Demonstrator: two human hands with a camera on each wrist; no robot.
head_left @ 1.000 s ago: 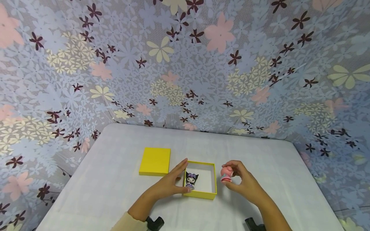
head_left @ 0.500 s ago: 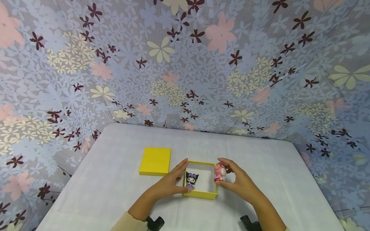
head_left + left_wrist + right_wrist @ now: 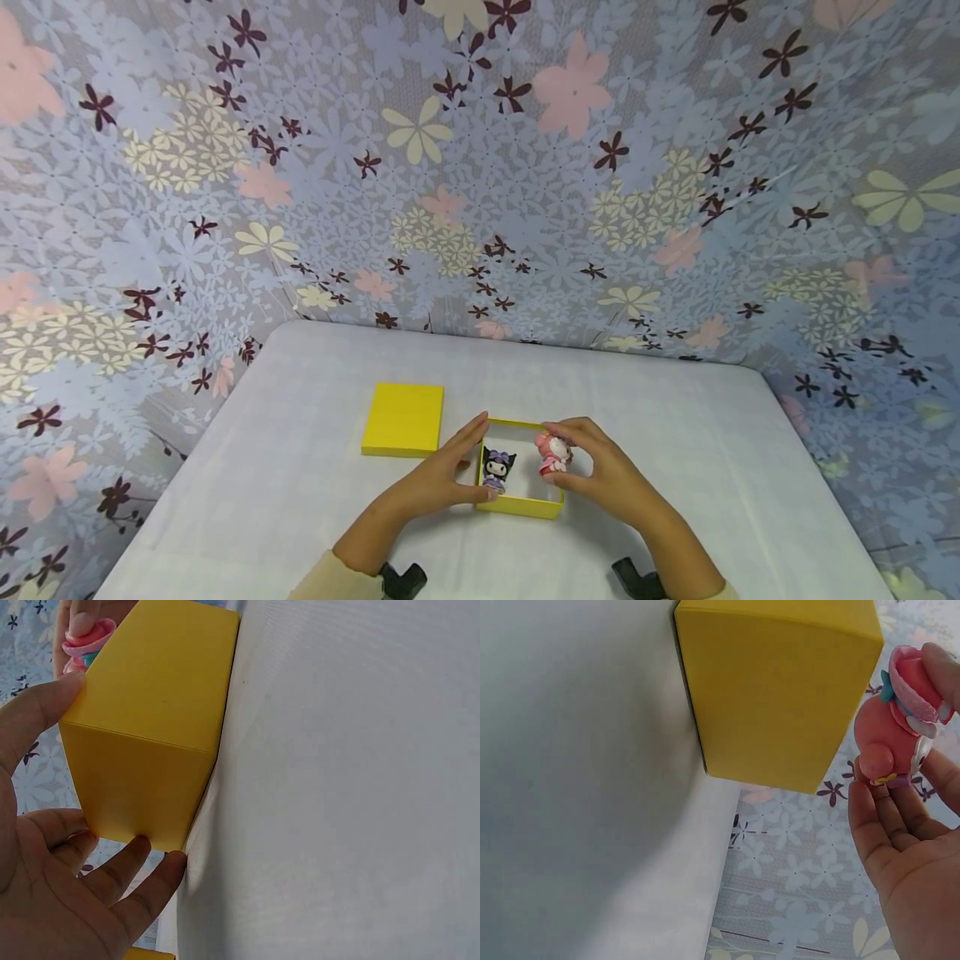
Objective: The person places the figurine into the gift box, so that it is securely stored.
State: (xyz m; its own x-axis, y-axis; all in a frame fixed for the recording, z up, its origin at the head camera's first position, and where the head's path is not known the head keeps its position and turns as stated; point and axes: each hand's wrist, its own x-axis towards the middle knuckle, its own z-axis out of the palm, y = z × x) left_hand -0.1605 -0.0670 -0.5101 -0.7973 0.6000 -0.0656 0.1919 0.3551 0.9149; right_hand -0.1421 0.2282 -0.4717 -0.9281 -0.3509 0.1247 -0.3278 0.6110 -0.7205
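My right hand pinches a pink figurine between thumb and fingers. It overlaps the right part of an open yellow box in the head view; from the right wrist, the figurine shows head-down beyond the box's yellow wall. My left hand holds the box by its left side, thumb near the front corner and fingertips at the back one. Against the white inside of the box, at the left, is a black-and-purple figurine. The left wrist view shows fingertips and thumb at the edges of the box.
A yellow lid lies on the white-covered table, behind and left of the box. Floral fabric hangs behind the table. A black device is strapped at the left wrist, another device at the right.
My right hand has moved left with the pink figurine, from beside the box to over its right part, and the figurine has turned. My left hand and the box have stayed put.
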